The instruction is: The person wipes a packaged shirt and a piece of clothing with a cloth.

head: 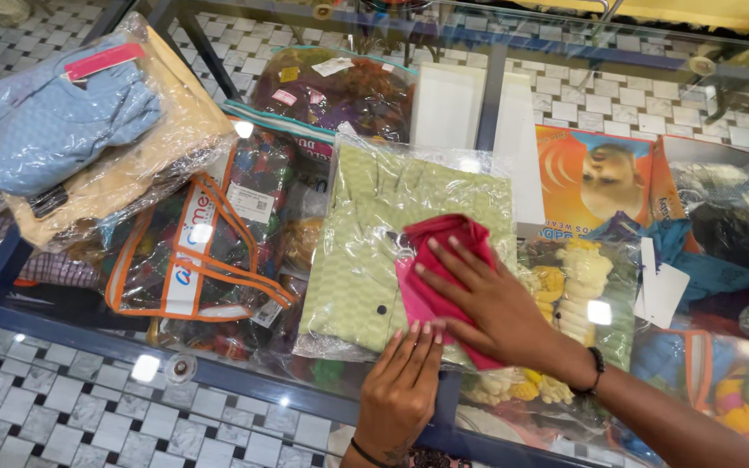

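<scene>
A light green garment in a clear plastic packet (374, 234) lies flat on a glass counter top (218, 373). On top of it sits a folded pink cloth (439, 251). My right hand (496, 303) lies flat on the pink cloth, fingers spread, pressing it against the packet. My left hand (400, 386) rests with its fingertips on the packet's near edge, just below the pink cloth.
At the far left is a stack of packed garments, a blue one (54, 121) on a beige one (140, 165). An orange-trimmed clear bag of coloured items (201, 234) and another packet (331, 91) lie beside it. Toys and printed packages show under the glass at right (600, 182).
</scene>
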